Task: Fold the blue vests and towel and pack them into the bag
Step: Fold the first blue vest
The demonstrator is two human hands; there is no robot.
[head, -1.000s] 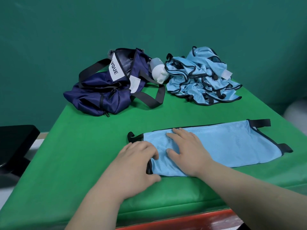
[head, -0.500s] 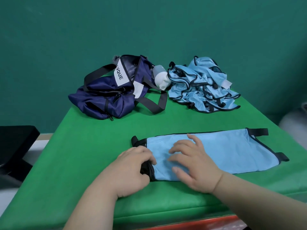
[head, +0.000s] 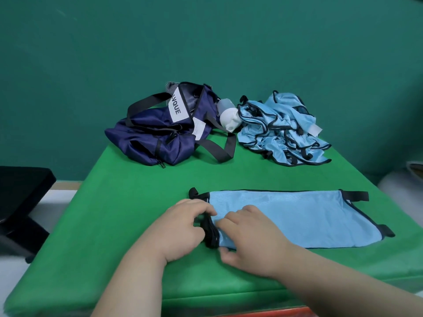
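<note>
A light blue vest (head: 297, 216) with black trim lies folded lengthwise on the green table (head: 128, 202), near the front edge. My left hand (head: 183, 227) pinches the bunched black straps at the vest's left end. My right hand (head: 249, 239) grips that same left end, fingers curled on top and thumb under the front edge. A navy bag (head: 158, 133) sits open at the back left. A heap of crumpled blue vests (head: 283, 129) lies at the back right.
A white and grey bottle (head: 227, 115) lies between the bag and the heap. A black stool (head: 20, 195) stands off the table's left side. A grey-white object (head: 409, 177) shows past the right edge. A teal wall is behind.
My right hand slid left and curled onto the vest's left end, having lain flat on the cloth. My left hand closed on the black straps.
</note>
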